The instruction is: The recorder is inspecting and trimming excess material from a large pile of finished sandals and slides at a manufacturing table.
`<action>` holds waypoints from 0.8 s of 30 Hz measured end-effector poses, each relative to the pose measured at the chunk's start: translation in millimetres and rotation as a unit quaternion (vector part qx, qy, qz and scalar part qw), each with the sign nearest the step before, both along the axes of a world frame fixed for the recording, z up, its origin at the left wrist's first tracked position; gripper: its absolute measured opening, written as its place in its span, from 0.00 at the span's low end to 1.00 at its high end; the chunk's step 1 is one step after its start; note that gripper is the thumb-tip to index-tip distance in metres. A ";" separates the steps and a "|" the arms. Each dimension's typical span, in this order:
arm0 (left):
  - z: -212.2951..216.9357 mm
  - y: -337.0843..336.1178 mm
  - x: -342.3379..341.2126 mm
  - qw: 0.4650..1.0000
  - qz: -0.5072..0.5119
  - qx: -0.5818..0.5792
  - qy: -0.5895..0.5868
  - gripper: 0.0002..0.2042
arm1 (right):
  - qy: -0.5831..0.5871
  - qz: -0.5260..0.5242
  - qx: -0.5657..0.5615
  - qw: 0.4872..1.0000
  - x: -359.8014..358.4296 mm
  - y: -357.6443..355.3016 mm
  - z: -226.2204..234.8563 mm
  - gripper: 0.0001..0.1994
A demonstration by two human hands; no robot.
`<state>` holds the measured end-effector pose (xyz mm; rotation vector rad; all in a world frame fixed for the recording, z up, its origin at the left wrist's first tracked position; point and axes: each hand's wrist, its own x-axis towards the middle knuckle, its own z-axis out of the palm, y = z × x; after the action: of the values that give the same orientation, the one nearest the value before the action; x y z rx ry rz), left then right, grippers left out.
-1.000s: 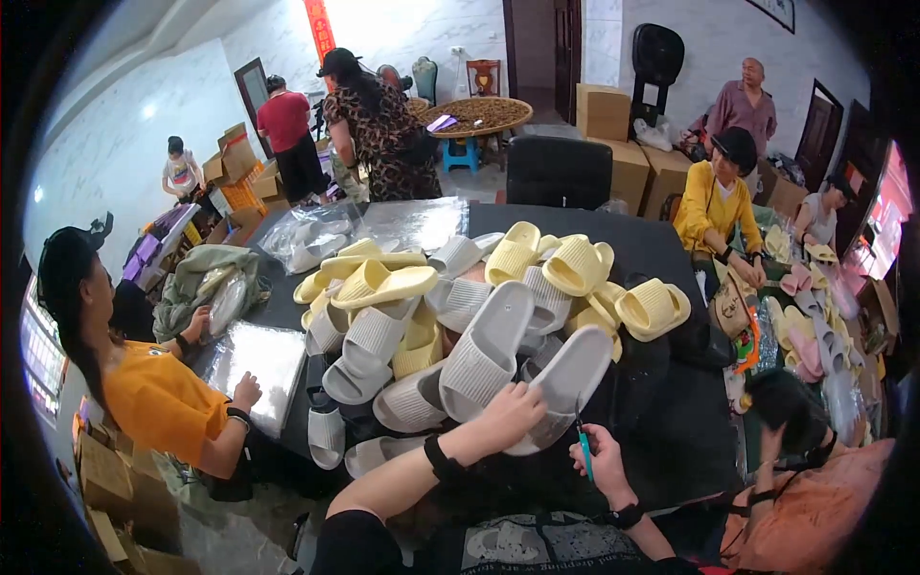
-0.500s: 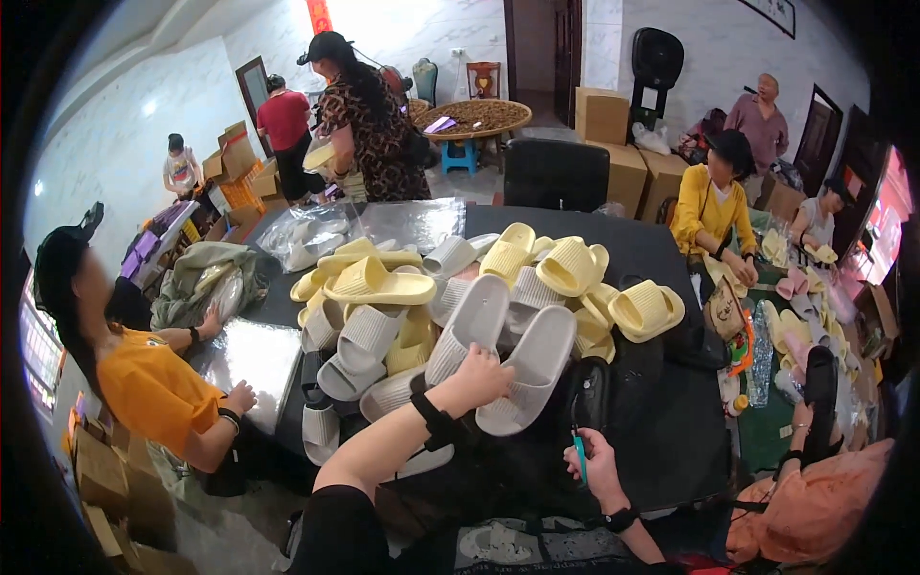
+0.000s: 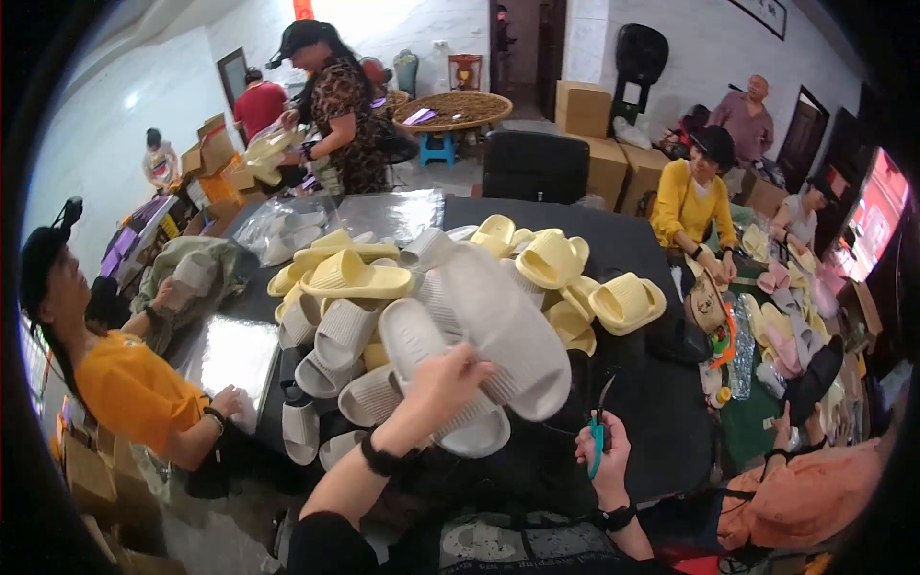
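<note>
My left hand (image 3: 446, 388) is closed on a pair of grey slippers with ribbed straps, lifted over the front of the pile. The right-hand grey slipper (image 3: 532, 355) is blurred and tilted, toe toward me; the other grey slipper (image 3: 412, 340) lies against my hand and wrist, partly hidden by them. Lower right, my right hand (image 3: 604, 455) grips small scissors with teal handles (image 3: 597, 446), the curved dark blades pointing up and away from me. Yellow slippers (image 3: 355, 275) and more grey slippers (image 3: 345, 331) lie heaped behind and to the left of my left hand.
The dark table (image 3: 632, 422) carries the heap and clear plastic bags (image 3: 393, 209). At left, a person in orange (image 3: 144, 393) holds a grey slipper beside a stack of clear bags (image 3: 240, 359). A black chair (image 3: 535, 165) stands beyond; several people work around, with cardboard boxes (image 3: 583, 107) behind.
My left hand has lifted the grey slippers off the pile and tilted them. The scissors, still in my right hand, now show their blades. The person at left has raised a slipper.
</note>
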<state>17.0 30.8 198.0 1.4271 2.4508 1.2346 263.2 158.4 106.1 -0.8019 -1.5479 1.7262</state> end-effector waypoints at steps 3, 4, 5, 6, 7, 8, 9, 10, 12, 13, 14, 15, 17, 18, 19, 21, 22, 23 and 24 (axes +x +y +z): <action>13.6 -32.8 6.6 0.980 0.074 0.134 -0.124 0.11 | 0.059 0.006 0.043 0.997 3.6 -4.2 11.6 0.18; 16.7 -44.0 6.5 0.979 0.097 0.146 -0.107 0.11 | 0.071 0.015 0.060 0.996 3.4 -5.7 14.2 0.18; 17.7 -54.4 7.8 0.976 0.121 0.159 -0.090 0.12 | 0.082 0.025 0.082 0.993 3.1 -6.0 16.6 0.18; 16.2 -63.8 11.8 0.964 0.135 0.190 -0.125 0.12 | 0.083 0.048 0.122 0.988 3.4 -4.6 19.2 0.19; 13.2 -71.9 16.4 0.951 0.158 0.214 -0.160 0.12 | 0.037 0.050 0.146 0.987 3.9 -4.9 21.8 0.23; 8.5 -77.6 21.1 0.937 0.158 0.252 -0.184 0.12 | 0.031 0.066 0.169 0.983 3.5 -4.3 24.2 0.23; 3.4 -81.8 24.8 0.922 0.166 0.282 -0.206 0.11 | 0.025 0.084 0.191 0.978 1.5 -4.9 26.1 0.23; -1.6 -84.2 27.2 0.923 0.156 0.284 -0.207 0.11 | 0.021 0.109 0.198 0.974 -0.8 -5.1 28.4 0.23; -9.4 -87.2 30.4 0.890 0.164 0.348 -0.246 0.09 | 0.013 0.131 0.204 0.970 -8.3 -8.5 32.3 0.22; -12.5 -88.2 33.1 0.890 0.160 0.347 -0.248 0.09 | -0.009 0.142 0.217 0.966 -12.0 -11.5 34.0 0.22; -14.7 -89.3 36.2 0.866 0.169 0.370 -0.292 0.07 | -0.006 0.150 0.196 0.969 -19.5 -14.2 34.9 0.21; -16.0 -90.8 38.4 0.839 0.180 0.389 -0.335 0.05 | -0.004 0.146 0.200 0.969 -25.9 -16.3 35.9 0.21; -18.1 -92.3 38.6 0.801 0.166 0.411 -0.403 0.04 | -0.007 0.193 0.128 0.973 -34.9 -20.1 37.2 0.22; -20.1 -92.5 38.6 0.765 0.148 0.435 -0.451 0.02 | -0.053 0.202 0.144 0.967 -38.9 -21.1 36.5 0.22; -22.4 -94.2 39.5 0.764 0.129 0.441 -0.452 0.04 | -0.085 0.230 0.138 0.960 -35.0 -20.8 36.8 0.24; -28.1 -96.5 40.1 0.735 0.092 0.449 -0.500 0.14 | -0.050 0.206 0.297 0.931 -41.5 -23.6 32.4 0.28; -31.3 -95.5 41.2 0.718 0.080 0.471 -0.506 0.14 | -0.036 0.201 0.326 0.923 -44.9 -24.9 30.2 0.28; -32.0 -100.5 43.8 0.716 0.089 0.457 -0.520 0.14 | -0.041 0.224 0.276 0.934 -44.3 -27.1 29.0 0.28; -33.6 -100.4 46.6 0.698 0.044 0.487 -0.523 0.13 | -0.057 0.216 0.292 0.930 -46.9 -29.2 27.9 0.27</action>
<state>63.6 -69.5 164.4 0.2554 1.0292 2.5500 216.2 129.2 134.0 -0.2673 -2.2921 1.3731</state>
